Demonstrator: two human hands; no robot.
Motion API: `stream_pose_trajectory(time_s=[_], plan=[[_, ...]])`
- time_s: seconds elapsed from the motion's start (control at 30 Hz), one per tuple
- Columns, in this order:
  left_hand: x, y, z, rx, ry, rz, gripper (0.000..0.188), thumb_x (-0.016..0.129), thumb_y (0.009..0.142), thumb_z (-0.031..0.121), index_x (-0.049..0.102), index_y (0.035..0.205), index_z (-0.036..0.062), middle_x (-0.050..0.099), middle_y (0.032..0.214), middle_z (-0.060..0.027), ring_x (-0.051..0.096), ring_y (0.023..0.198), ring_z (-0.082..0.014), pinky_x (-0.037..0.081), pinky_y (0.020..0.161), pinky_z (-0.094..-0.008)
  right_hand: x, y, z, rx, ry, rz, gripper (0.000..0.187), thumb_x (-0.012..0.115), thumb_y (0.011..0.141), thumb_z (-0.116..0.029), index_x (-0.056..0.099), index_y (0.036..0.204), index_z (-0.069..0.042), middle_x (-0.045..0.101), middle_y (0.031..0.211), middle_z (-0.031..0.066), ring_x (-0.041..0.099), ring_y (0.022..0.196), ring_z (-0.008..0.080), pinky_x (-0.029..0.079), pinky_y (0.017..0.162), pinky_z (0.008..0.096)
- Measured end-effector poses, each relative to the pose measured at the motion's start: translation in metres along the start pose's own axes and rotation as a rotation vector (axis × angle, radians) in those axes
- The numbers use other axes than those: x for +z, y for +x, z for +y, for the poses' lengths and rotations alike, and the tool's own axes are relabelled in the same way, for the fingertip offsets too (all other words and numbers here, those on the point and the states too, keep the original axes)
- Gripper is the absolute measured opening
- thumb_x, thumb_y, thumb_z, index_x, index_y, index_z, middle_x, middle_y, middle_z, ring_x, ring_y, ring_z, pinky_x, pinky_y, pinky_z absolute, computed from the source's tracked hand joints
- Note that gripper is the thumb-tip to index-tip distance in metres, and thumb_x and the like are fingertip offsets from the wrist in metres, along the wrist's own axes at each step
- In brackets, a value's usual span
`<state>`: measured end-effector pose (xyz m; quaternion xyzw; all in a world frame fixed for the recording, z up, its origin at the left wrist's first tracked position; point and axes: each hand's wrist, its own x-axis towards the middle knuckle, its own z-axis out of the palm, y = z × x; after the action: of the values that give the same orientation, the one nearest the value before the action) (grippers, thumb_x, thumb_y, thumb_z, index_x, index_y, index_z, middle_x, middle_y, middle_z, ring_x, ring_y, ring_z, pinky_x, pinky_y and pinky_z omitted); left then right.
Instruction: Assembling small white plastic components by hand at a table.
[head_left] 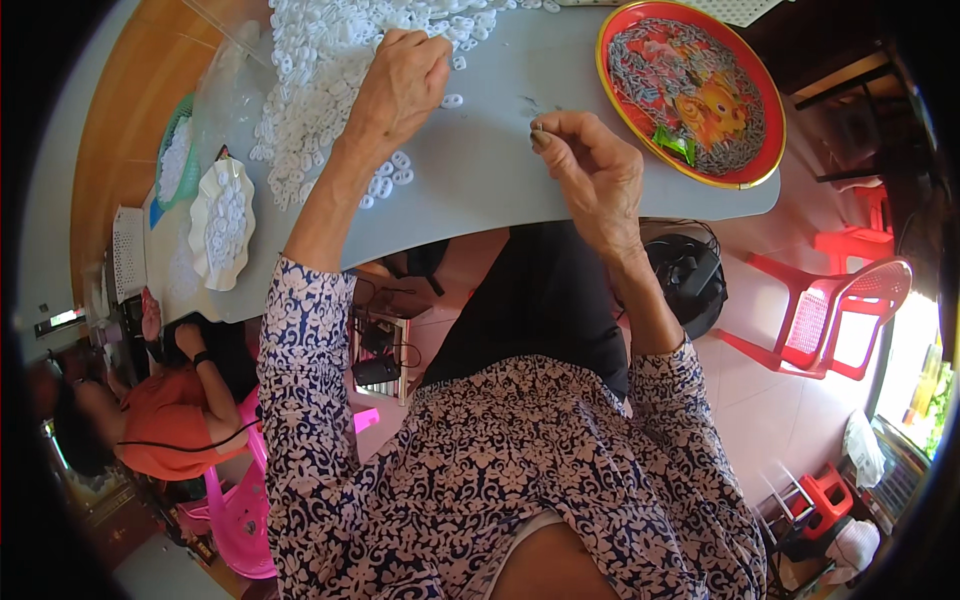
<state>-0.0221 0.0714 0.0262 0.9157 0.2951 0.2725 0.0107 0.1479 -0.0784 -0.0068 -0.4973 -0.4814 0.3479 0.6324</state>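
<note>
Several oval white plastic pieces (402, 177) lie loose on smooth grey counter (480, 190), just R of L forearm (335, 200). R hand (602, 180): fingertip & thumb pinched; can't tell if anything's btwn. Round red gold-rimmed tray (771, 122) w/ slim grey bits (735, 160), long axes mixed, sits R of & beyond it; R hand's nearer. L hand (405, 88): fingers curled under, tips hidden, grip unclear, at edge of white plastic heap (320, 50).
</note>
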Motion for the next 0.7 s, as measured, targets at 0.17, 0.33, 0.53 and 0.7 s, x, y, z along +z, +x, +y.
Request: stream_pose_trajectory(time_s=[0.17,0.33,0.53,0.7], plan=[[-0.007,-0.031,0.010,-0.064,-0.008,-0.131,0.015,0.054,0.078,-0.002,0.058,0.092,0.0008,0.056,0.084,-0.0123,0.049,0.086,-0.0305,0.042,0.078,-0.0363,0.007,0.001,0.002,-0.006,0.002,0.003,0.011,0.065,0.084,-0.006,0.062,0.091,0.002,0.058,0.071,0.0013,0.051,0.063,0.0050,0.043,0.059,0.0204],[-0.007,-0.041,0.016,-0.126,-0.051,-0.100,0.010,0.056,0.075,0.000,0.055,0.085,0.0004,0.050,0.085,-0.0133,0.046,0.088,-0.0312,0.042,0.080,-0.0390,0.013,0.002,0.004,-0.043,-0.015,-0.008,0.011,0.065,0.082,-0.004,0.063,0.091,0.002,0.060,0.074,0.0042,0.053,0.064,0.0081,0.045,0.060,0.0222],[-0.005,-0.040,0.033,-0.104,-0.018,-0.074,0.011,0.056,0.078,0.002,0.057,0.089,0.0017,0.053,0.080,-0.0104,0.052,0.083,-0.0258,0.044,0.075,-0.0347,0.008,0.005,0.007,-0.114,-0.012,-0.041,0.010,0.066,0.081,-0.003,0.064,0.090,0.001,0.061,0.075,0.0049,0.054,0.064,0.0094,0.045,0.060,0.0226],[-0.011,-0.046,0.057,-0.589,-0.941,-0.090,0.017,0.053,0.088,0.013,0.061,0.093,-0.0015,0.061,0.068,-0.0037,0.056,0.064,-0.0087,0.046,0.062,-0.0234,0.009,0.001,0.001,-0.018,0.099,-0.081,0.009,0.064,0.084,-0.005,0.063,0.090,0.001,0.061,0.076,0.0031,0.055,0.066,0.0075,0.045,0.060,0.0225]])
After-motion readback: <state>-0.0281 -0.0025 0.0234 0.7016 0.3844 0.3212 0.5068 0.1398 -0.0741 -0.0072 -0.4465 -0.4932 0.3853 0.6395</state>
